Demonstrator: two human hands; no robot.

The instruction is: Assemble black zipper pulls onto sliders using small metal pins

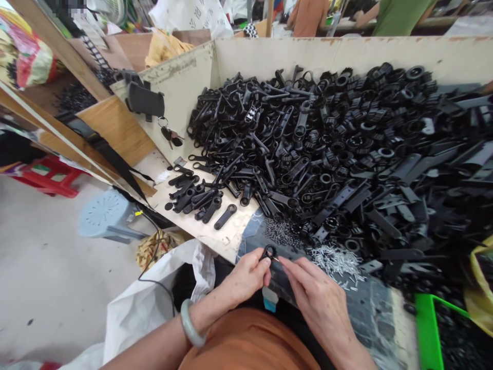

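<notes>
My left hand (pixel 246 277), with a pale bangle (pixel 191 325) on its wrist, grips a small black plastic part with a ring-shaped end (pixel 270 251). My right hand (pixel 321 293) is closed in a pinch on a thin, shiny metal pin (pixel 276 259), its tip at the ring end; whether it has entered the part I cannot tell. Just beyond my right hand lies a heap of silvery metal pins (pixel 337 262). Beside it is a spread of tiny dark pieces (pixel 283 234). Several finished-looking black handle parts (pixel 225 217) lie on the board to the left.
A large mound of black plastic parts (pixel 285 133) fills the walled bench (pixel 327 54). Keys (pixel 171 136) hang at the left wall. A green crate (pixel 427 329) stands at right. A blue stool (pixel 103 213) and red stool (pixel 52 174) are on the floor. Other people work behind.
</notes>
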